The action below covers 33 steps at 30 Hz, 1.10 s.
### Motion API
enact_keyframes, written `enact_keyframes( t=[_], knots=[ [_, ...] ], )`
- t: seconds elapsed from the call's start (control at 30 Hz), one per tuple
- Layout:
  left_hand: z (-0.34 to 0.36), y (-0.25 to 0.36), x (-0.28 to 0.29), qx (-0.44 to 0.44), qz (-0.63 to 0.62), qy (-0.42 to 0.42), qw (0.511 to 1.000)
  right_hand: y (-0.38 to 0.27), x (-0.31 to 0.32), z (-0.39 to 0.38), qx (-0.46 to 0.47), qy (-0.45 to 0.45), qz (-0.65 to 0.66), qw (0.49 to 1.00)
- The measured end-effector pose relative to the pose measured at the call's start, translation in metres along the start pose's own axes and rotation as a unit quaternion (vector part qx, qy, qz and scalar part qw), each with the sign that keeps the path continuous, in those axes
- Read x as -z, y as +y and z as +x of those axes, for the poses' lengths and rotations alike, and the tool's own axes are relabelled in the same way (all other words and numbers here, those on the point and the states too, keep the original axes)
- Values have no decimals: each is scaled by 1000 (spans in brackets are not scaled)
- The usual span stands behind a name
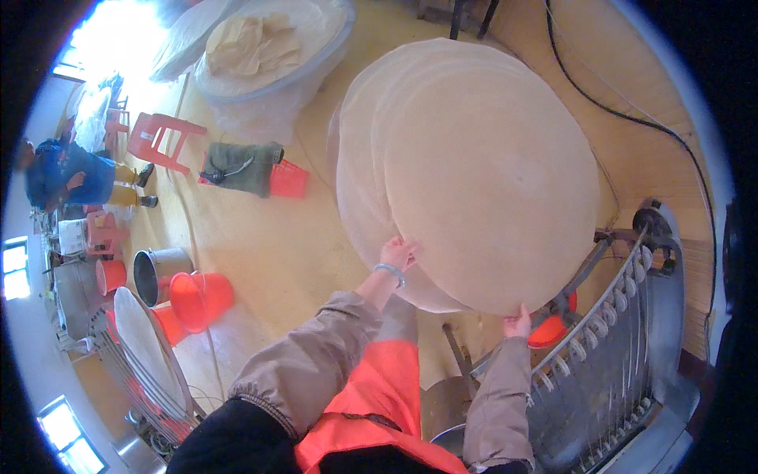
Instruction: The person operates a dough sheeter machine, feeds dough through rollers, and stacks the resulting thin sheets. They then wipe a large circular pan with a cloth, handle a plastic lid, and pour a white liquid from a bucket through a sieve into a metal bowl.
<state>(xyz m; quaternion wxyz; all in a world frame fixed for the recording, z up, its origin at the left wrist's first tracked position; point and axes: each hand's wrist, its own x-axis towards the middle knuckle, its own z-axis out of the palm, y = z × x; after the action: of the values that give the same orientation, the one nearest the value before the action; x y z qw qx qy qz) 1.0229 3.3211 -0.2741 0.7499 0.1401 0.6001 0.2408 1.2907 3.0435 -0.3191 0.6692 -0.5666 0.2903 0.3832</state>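
A large, thin, round beige sheet [497, 166], like a huge thin pancake, lies on top of a stack of similar sheets [359, 158]. My left hand [400, 254], with a pale bracelet at the wrist, is closed with its fingertips on the left near edge of the top sheet. At the near right edge, my right hand [518, 322] pinches the rim of the same sheet. Lower sheets stick out past it on the left and below. What carries the stack is mostly hidden.
A grey metal machine [608, 355] with a row of rings stands at the right. Orange buckets [201, 302], a metal pot [162, 268] and a red stool [162, 138] are at the left. A plastic-lined round tub [316, 55] stands far back. Another person [75, 174] is at the far left.
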Motion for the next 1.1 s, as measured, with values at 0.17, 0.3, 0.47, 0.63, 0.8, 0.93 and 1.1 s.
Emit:
enact_keyframes(
  t=[0.17, 0.3, 0.47, 0.63, 0.8, 0.93, 1.1],
  knots=[
    [38, 25, 0, -97, 87, 55, 990, 13, -8, 7, -65, -1, -42, 997],
    [61, 43, 8, -120, 160, 109, 974, 31, -20, -6, -70, -2, -48, 996],
    [62, 54, 1, -202, 150, 175, 952, 49, -37, -28, -80, -6, -59, 995],
    [46, 64, -7, -218, 222, 260, 914, 54, -46, -44, -100, 14, -81, 992],
    [45, 68, -11, -124, 377, 283, 873, 60, -42, -43, -104, 26, -100, 989],
    [47, 71, -15, -67, 300, 278, 910, 66, -38, -40, -95, 22, -103, 990],
    [45, 67, -19, -102, 295, 259, 914, 70, -35, -43, -110, 24, -82, 990]
  ],
)
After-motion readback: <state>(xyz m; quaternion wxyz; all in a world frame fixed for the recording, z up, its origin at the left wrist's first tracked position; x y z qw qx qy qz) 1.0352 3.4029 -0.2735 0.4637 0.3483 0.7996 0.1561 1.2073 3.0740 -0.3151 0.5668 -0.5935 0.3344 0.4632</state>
